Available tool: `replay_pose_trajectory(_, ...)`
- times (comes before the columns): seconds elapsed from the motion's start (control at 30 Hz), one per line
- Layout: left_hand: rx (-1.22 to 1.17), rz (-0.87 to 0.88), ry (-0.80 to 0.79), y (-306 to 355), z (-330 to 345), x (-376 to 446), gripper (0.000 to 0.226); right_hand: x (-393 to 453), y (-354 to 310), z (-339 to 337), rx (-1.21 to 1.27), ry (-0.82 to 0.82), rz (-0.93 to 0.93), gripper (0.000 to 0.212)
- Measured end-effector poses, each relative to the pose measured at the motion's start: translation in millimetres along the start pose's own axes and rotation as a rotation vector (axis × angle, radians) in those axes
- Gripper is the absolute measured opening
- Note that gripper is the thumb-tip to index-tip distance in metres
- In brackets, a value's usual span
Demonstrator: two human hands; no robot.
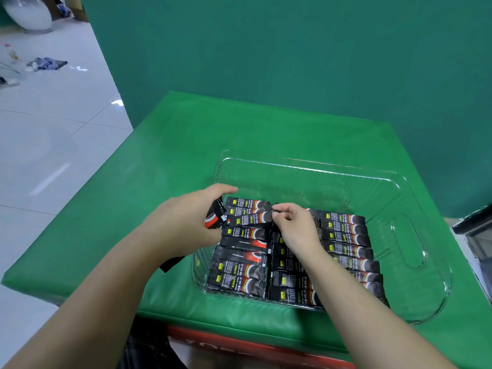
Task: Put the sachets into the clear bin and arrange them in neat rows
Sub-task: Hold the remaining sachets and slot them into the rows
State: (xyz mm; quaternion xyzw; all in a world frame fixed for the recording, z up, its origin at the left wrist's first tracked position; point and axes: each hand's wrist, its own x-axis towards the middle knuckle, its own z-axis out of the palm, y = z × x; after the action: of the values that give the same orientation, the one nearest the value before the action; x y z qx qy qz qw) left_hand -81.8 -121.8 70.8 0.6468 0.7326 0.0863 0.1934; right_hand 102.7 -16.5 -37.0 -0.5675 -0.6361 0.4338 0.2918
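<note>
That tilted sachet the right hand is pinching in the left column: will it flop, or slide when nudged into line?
The tilted sachet looks slim and flat, so probably light. It spans between the right hand and the left hand without visibly sagging, so likely fairly stiff. Its glossy wrapper lies on other glossy sachets in the clear bin, so it may slide readily.

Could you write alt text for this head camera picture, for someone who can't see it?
Seen from above, a person's left hand grips a few dark coffee sachets while the right hand pinches one sachet into place among rows filling the near half of a clear bin. The bin sits on a green table.
</note>
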Motion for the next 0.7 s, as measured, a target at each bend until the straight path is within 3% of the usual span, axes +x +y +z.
replay_pose_trajectory(0.23,0.015,0.017,0.017,2.4,-0.5,-0.5,0.068,5.6,-3.7,20.6,-0.137,-0.003,0.031,0.016)
replay_pose_trajectory(0.43,0.004,0.026,0.025,2.0,-0.4,0.0,0.069,0.8,-2.7,20.3,-0.756,0.034,-0.333,0.030)
replay_pose_trajectory(0.7,0.009,0.016,0.030,-0.2,2.0,1.1,0.071,3.6,-7.4,30.0,-0.947,-0.117,-0.464,0.032)
